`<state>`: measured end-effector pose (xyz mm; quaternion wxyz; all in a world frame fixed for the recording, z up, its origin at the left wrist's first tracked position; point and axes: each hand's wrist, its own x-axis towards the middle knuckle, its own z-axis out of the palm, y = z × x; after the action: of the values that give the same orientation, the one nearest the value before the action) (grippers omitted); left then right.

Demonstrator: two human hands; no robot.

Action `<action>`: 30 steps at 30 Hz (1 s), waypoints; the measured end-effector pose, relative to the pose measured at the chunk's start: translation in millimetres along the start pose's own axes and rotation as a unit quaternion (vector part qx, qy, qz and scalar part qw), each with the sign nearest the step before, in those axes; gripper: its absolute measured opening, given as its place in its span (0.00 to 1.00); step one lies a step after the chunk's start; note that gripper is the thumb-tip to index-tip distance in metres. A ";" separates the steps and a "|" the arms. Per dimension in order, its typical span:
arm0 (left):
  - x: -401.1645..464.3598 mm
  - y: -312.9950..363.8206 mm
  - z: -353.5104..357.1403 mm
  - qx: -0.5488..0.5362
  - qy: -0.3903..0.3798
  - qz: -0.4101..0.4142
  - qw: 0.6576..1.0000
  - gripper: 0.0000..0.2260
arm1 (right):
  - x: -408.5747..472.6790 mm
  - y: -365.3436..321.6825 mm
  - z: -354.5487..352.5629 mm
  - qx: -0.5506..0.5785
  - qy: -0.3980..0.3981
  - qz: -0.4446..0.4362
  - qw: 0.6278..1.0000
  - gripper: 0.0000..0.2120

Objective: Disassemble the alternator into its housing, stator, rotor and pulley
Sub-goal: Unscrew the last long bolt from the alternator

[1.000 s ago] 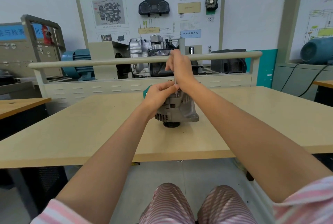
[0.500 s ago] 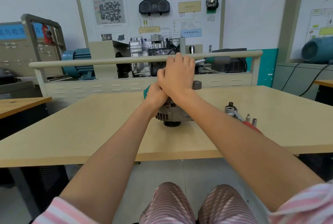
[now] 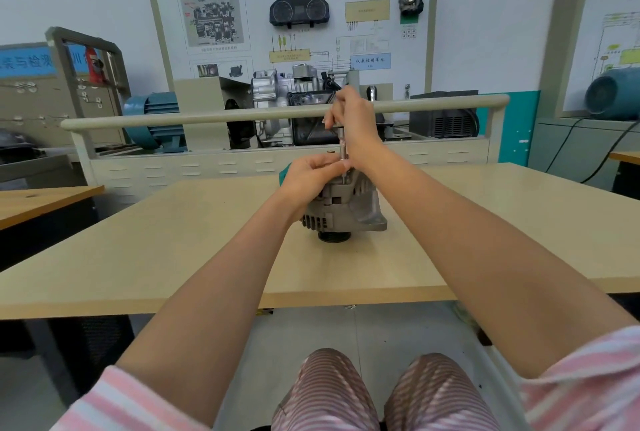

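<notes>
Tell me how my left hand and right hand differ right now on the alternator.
The right hand is raised, gripping a slim upright metal tool from above. The left hand sits lower, at the top of the alternator, fingertips pinched beside the tool's lower end. Both work at the same spot on the alternator's top.

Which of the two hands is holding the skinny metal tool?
The right hand, the higher one, grips the thin metal tool standing upright on the alternator. The left hand sits lower, its fingers at the tool's bottom end.
</notes>
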<state>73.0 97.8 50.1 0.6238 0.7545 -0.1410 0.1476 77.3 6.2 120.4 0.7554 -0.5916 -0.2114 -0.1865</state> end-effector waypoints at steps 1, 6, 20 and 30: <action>0.7 1.0 0.5 0.003 0.007 0.000 1.000 0.08 | 0.0 0.9 0.0 0.015 0.018 -0.001 1.000 0.26; 1.0 6.9 -0.1 0.043 0.029 0.004 0.999 0.09 | -11.3 15.8 3.7 -0.376 0.054 -0.188 0.906 0.20; -1.7 1.7 -3.6 0.013 -0.035 0.009 0.999 0.06 | -5.5 6.3 0.4 -0.124 -0.001 -0.054 0.991 0.22; 1.3 2.5 -1.5 0.032 0.015 0.014 0.999 0.08 | -10.1 17.0 3.1 -0.362 0.041 -0.193 0.911 0.19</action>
<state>73.1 98.7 53.1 0.5988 0.7700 -0.1377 0.1719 77.6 13.5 101.7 0.4467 -0.7642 -0.2084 -0.4160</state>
